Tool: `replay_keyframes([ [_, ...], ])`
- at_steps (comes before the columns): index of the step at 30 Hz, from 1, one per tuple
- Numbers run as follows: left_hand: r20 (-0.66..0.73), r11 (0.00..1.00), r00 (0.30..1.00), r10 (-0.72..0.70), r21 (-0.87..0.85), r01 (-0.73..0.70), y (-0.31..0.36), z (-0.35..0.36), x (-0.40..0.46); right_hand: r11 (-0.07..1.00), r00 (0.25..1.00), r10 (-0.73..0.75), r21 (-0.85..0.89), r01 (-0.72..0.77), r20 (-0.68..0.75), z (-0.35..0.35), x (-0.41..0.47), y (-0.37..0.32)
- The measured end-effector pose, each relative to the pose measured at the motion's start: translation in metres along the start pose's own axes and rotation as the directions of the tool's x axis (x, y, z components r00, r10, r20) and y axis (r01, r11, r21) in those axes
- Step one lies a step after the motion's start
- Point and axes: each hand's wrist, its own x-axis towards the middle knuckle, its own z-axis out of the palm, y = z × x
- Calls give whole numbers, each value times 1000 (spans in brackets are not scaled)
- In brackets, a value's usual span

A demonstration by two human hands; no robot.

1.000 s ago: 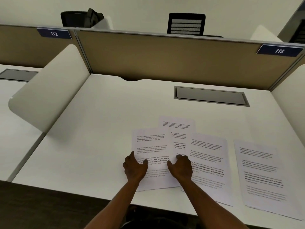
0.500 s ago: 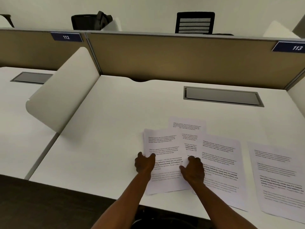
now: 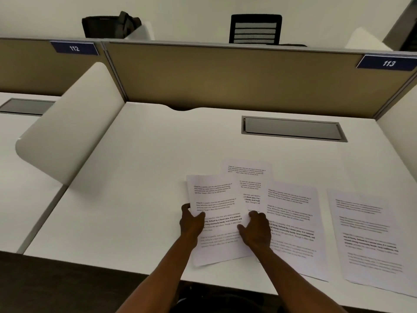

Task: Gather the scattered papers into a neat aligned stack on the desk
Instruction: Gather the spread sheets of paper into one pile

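- Left hand (image 3: 191, 224) has curled round the leftmost sheet (image 3: 216, 218), pinching its edge.
- Right hand (image 3: 256, 231) lies flat, pinning overlapped papers (image 3: 291, 222).
- Best slide rightward gently, edges square.

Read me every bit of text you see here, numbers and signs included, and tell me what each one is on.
"112": white digits on the blue plate atop the left partition.
"113": white digits on the blue plate atop the right partition.
Printed sheets on the desk: paragraphs of body text with some bold lines, too small and blurred to read reliably.
No other readable text or brand is visible.
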Motion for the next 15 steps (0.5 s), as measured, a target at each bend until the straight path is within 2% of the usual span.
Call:
replay_keyframes([
  [4, 48, 985, 994, 95, 138, -100, -3, -1, -1, 1000, 1000, -3, 8, 3, -7, 0, 1, 1],
  [7, 58, 972, 986, 159, 165, -167, 2, -6, -1, 998, 1000, 3, 61, -2, -19, -5, 2, 4],
  [11, 76, 976, 977, 197, 84, -203, 7, -21, 1, 975, 982, 51, 224, -9, -183, -25, -4, 23],
  [13, 104, 981, 976, 190, 7, -192, 10, -29, 1, 956, 954, 131, 288, -50, -271, -38, -8, 42],
  [15, 160, 981, 969, 186, -89, -174, 15, -34, -1, 934, 930, 213, 343, -103, -300, -50, -12, 62],
])
